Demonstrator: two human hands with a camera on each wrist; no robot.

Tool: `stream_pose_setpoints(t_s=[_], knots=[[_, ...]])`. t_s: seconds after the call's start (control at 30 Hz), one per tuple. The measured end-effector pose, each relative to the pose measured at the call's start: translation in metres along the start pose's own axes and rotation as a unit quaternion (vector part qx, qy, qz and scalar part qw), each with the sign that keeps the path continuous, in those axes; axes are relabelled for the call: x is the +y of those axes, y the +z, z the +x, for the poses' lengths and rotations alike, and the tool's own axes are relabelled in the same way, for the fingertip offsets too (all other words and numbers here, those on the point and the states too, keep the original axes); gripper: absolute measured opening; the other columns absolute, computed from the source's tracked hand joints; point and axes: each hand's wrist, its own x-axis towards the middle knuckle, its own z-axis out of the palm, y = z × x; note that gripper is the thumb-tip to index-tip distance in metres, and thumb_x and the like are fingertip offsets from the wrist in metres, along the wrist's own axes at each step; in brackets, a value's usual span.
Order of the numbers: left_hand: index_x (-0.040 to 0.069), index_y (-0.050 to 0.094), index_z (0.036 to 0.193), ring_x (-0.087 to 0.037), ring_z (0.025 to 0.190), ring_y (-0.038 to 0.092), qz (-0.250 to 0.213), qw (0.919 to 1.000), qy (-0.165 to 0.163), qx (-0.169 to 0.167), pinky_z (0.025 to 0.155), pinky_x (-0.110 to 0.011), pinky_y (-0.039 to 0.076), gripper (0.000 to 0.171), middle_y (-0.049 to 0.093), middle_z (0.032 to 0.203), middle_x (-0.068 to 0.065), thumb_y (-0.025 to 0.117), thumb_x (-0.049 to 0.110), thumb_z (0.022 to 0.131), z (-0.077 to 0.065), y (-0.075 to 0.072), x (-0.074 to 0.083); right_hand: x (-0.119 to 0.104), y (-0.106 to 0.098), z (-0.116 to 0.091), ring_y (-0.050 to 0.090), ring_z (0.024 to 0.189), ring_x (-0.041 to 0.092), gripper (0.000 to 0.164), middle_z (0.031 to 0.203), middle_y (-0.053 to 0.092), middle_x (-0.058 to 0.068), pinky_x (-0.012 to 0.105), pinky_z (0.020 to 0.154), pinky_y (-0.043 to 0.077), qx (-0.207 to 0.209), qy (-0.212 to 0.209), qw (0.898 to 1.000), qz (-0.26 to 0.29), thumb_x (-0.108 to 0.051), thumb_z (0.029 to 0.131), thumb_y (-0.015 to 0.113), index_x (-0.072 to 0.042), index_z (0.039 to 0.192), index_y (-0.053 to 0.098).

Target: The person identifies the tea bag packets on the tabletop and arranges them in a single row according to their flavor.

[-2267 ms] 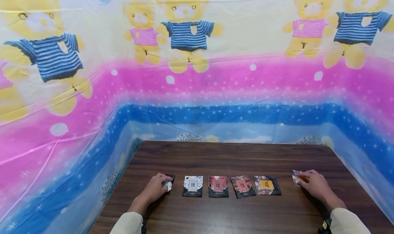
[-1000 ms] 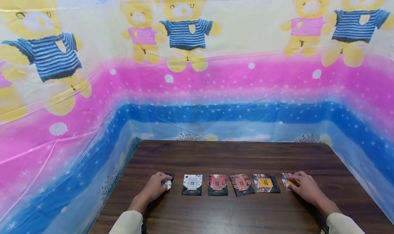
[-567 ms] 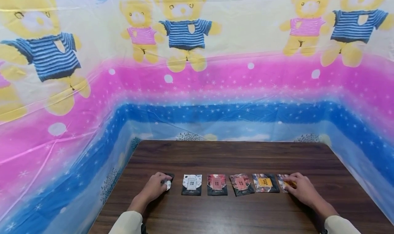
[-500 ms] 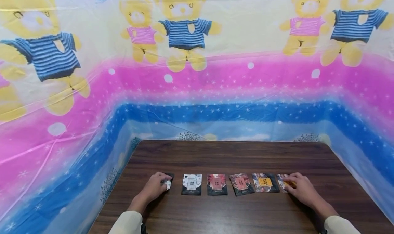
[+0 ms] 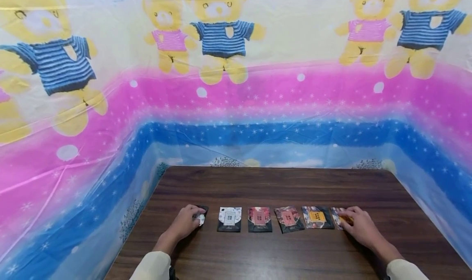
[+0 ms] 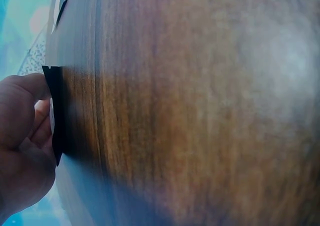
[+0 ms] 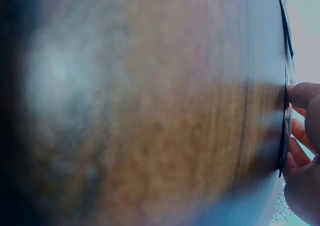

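My left hand (image 5: 184, 223) grips a white-and-black sachet (image 5: 201, 220) by its edges, at the left end of a row of flat printed sachets. In the left wrist view, thumb and fingers curl at that dark sachet (image 6: 57, 116) from behind. At the row's right end, my right hand (image 5: 359, 223) pinches a yellow-labelled sachet (image 5: 336, 215), largely covered by the fingers. Its left edge sits right beside another yellow-labelled sachet (image 5: 317, 217), which lies sideways. The right wrist view has the held sachet (image 7: 285, 131) edge-on, low over the wood, with fingertips on it.
Between the hands lie a white sachet (image 5: 229, 219), a red sachet (image 5: 259, 219) and a slightly tilted red sachet (image 5: 289, 220). Everything rests on a dark wood table (image 5: 258, 255). A bear-printed cloth (image 5: 280, 95) hangs around its back and sides.
My right hand has moved left with its sachet, closing the gap to the sideways yellow-labelled one, and has nearly stopped in the last half second. The left hand stays in place.
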Motion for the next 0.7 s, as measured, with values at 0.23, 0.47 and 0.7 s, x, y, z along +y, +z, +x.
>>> stream_pose_setpoints(t_s=[0.23,0.47,0.7], knots=[[0.015,0.073,0.123,-0.034,0.122,0.055,0.003,1.0000,-0.002,-0.003,0.104,-0.057,0.046,0.035,0.062,0.127,-0.013,0.066,0.003,0.091,0.004,0.002,0.003,0.000,-0.004,-0.001,0.056,0.109,0.048,0.038,0.122,0.060,0.027,0.065,0.090,0.044,0.000,0.009,1.000,-0.010,-0.019,0.089,0.076,-0.006,0.125,0.072],[0.014,0.073,0.123,-0.034,0.120,0.056,0.026,0.9996,0.005,-0.010,0.103,-0.055,0.047,0.035,0.062,0.126,-0.013,0.067,0.003,0.091,0.011,0.000,0.003,-0.003,-0.001,0.003,0.058,0.106,0.046,0.038,0.119,0.061,0.026,0.064,0.089,0.046,0.005,0.002,1.000,-0.025,-0.019,0.089,0.076,-0.007,0.124,0.072],[0.013,0.075,0.118,-0.031,0.114,0.059,0.078,0.9962,0.040,0.003,0.097,-0.052,0.052,0.029,0.065,0.119,-0.010,0.071,0.005,0.089,0.008,0.005,-0.002,-0.008,0.002,0.005,0.060,0.101,0.041,0.035,0.112,0.065,0.021,0.059,0.087,0.049,0.010,-0.048,0.997,-0.065,-0.017,0.087,0.078,-0.003,0.119,0.074]])
